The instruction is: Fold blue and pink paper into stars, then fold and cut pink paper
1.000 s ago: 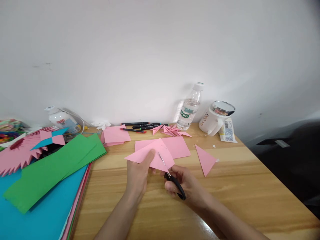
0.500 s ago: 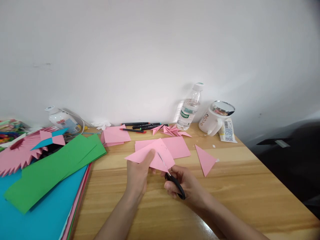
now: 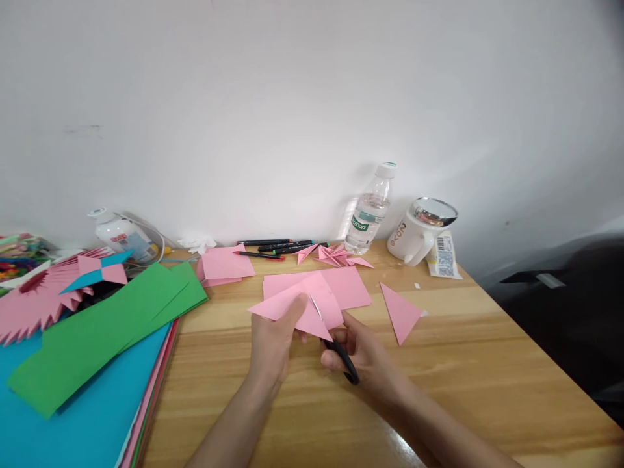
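Note:
Between the thumb and fingers of my left hand [image 3: 275, 335] is a folded sheet of pink paper [image 3: 297, 318], held above the table. My right hand [image 3: 363, 348] grips black-handled scissors [image 3: 341, 357]. One metal blade lies over the paper, on a slant right of my left thumb; the other blade is hidden under it. Just behind the held paper lies a flat stack of pink paper [image 3: 348, 286]. A pink paper triangle [image 3: 400, 312] rests on the table to the right of my hands.
Along the wall are pink paper squares [image 3: 227, 263], several black markers [image 3: 260, 255], folded pink pieces [image 3: 336, 255], a water bottle [image 3: 368, 211], a white mug [image 3: 409, 234] and a small packet [image 3: 443, 257]. Green strips [image 3: 107, 325] cover blue paper [image 3: 73, 429] at left.
The pink paper and my left hand have shifted slightly right. The scissors' blade reaches further into the paper, with the handles nearer its edge.

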